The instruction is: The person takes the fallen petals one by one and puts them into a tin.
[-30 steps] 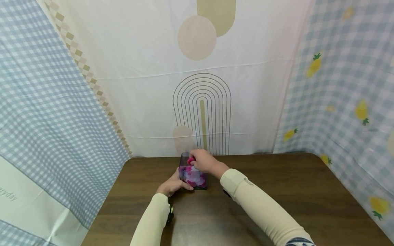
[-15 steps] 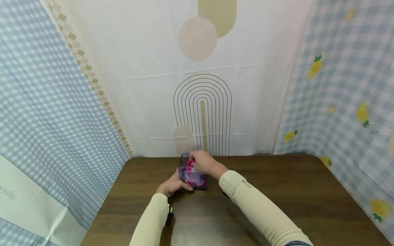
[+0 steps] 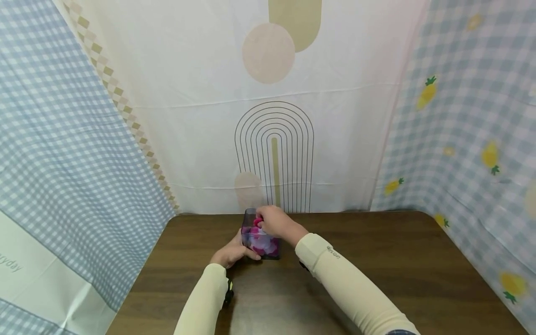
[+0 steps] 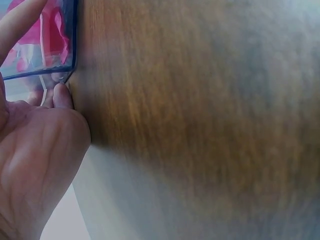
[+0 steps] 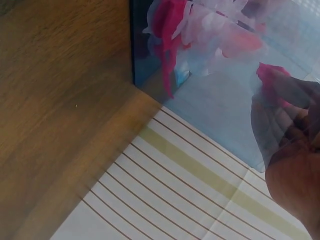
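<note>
A clear, dark-edged plastic box (image 3: 250,217) stands near the back edge of the table, filled in its nearer part with soft pink and pale lavender petal-like pieces (image 3: 263,243). My left hand (image 3: 234,251) grips the box at its near left corner, thumb along the front and fingers round the left side. In the left wrist view the thumb crosses the wall over the pink pieces. My right hand (image 3: 274,222) reaches in at the top of the box. Seen through the wall in the right wrist view, its thumb and fingertips pinch a bright pink piece (image 5: 274,80).
The brown wooden table (image 3: 356,260) spreads to both sides and in front. A white patterned cloth (image 3: 201,139) hangs directly behind the box. Checked cloths hang at the left (image 3: 83,153) and right (image 3: 444,139).
Both hands keep nearly the same place at the box. The right hand still pinches the pink piece, and its forearm has shifted slightly to the left.
</note>
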Demonstrator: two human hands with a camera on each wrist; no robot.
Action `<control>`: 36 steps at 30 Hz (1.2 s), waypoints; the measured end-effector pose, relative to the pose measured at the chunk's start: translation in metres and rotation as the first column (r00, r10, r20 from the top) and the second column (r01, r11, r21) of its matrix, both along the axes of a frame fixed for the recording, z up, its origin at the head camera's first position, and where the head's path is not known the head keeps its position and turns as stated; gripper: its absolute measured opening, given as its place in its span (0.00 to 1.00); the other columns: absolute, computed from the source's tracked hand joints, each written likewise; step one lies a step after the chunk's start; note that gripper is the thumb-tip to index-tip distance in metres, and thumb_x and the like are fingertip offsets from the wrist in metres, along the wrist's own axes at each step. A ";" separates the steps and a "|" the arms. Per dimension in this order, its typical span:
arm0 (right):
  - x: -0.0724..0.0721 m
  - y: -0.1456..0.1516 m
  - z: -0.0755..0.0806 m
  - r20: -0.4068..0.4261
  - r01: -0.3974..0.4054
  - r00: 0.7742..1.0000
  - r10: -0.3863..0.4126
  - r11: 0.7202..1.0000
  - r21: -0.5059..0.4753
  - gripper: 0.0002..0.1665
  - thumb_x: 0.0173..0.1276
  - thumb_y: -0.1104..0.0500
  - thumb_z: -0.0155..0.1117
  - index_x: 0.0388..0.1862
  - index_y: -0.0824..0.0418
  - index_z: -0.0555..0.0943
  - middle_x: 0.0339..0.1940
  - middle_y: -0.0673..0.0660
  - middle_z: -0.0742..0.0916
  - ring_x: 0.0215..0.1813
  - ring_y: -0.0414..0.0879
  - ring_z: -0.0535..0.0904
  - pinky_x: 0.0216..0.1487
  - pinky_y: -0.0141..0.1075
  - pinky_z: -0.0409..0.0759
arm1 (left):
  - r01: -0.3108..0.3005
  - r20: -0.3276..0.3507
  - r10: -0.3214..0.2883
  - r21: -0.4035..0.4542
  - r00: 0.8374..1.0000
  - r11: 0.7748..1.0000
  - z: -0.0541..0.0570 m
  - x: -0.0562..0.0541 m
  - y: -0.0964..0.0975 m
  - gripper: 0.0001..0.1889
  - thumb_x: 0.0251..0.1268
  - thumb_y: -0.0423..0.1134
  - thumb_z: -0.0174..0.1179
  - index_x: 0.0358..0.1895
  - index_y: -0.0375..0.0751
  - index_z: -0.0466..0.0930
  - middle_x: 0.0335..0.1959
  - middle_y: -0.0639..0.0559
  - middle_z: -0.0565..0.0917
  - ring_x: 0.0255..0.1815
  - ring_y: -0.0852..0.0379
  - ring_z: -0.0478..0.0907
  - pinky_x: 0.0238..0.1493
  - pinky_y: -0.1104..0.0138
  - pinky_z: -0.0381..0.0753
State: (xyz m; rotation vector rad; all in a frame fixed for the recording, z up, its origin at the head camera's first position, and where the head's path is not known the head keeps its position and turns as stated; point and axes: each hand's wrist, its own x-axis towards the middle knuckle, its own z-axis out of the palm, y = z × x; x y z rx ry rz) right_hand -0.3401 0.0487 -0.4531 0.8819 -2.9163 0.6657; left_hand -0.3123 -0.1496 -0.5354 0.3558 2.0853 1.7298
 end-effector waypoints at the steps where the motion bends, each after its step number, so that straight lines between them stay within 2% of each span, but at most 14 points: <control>1: 0.000 0.000 0.000 0.004 0.002 1.000 -0.002 1.000 0.003 0.02 0.76 0.62 0.65 0.40 0.58 0.82 0.37 0.50 0.86 0.38 0.43 0.79 0.40 0.35 0.80 | 0.000 0.000 0.000 -0.006 1.000 1.000 0.001 0.000 0.000 0.56 0.46 0.20 0.78 0.80 0.46 0.55 0.73 0.42 0.78 0.66 0.53 0.80 0.74 0.56 0.76; 11: -0.005 0.001 -0.001 -0.006 0.013 1.000 -0.013 1.000 0.020 0.01 0.74 0.63 0.66 0.42 0.59 0.82 0.35 0.50 0.85 0.37 0.44 0.78 0.38 0.35 0.78 | 0.004 0.005 -0.004 -0.016 1.000 1.000 0.005 -0.001 0.003 0.57 0.48 0.21 0.77 0.81 0.48 0.53 0.74 0.42 0.77 0.68 0.50 0.78 0.80 0.48 0.70; 15: -0.005 0.001 -0.002 -0.010 0.009 1.000 -0.009 1.000 0.010 0.03 0.73 0.63 0.67 0.40 0.57 0.82 0.34 0.50 0.85 0.36 0.43 0.77 0.37 0.34 0.78 | -0.011 0.022 0.011 -0.018 1.000 1.000 0.003 -0.002 0.002 0.58 0.47 0.21 0.78 0.81 0.48 0.52 0.75 0.42 0.75 0.69 0.50 0.78 0.79 0.49 0.71; 20: -0.005 0.001 -0.002 -0.011 0.002 1.000 -0.001 1.000 0.002 0.03 0.73 0.63 0.66 0.38 0.56 0.81 0.33 0.50 0.85 0.35 0.43 0.77 0.37 0.34 0.77 | -0.002 0.022 0.003 -0.009 1.000 1.000 -0.001 -0.005 0.002 0.59 0.48 0.21 0.77 0.82 0.49 0.50 0.76 0.41 0.74 0.70 0.48 0.77 0.77 0.52 0.74; 26: -0.004 0.001 -0.002 -0.004 0.010 1.000 -0.010 1.000 -0.004 0.04 0.73 0.62 0.68 0.38 0.55 0.81 0.33 0.50 0.84 0.35 0.43 0.77 0.36 0.35 0.78 | 0.010 -0.002 -0.010 -0.007 1.000 1.000 -0.001 -0.007 0.001 0.58 0.49 0.22 0.78 0.81 0.50 0.53 0.75 0.42 0.75 0.70 0.49 0.77 0.79 0.48 0.71; 36: -0.002 0.001 -0.003 -0.003 0.011 1.000 -0.011 0.999 -0.033 0.08 0.74 0.54 0.72 0.37 0.54 0.81 0.33 0.49 0.85 0.36 0.43 0.78 0.37 0.36 0.79 | -0.019 0.020 0.019 -0.004 1.000 1.000 0.000 -0.004 0.001 0.56 0.46 0.21 0.79 0.79 0.50 0.57 0.73 0.44 0.79 0.68 0.51 0.80 0.81 0.47 0.69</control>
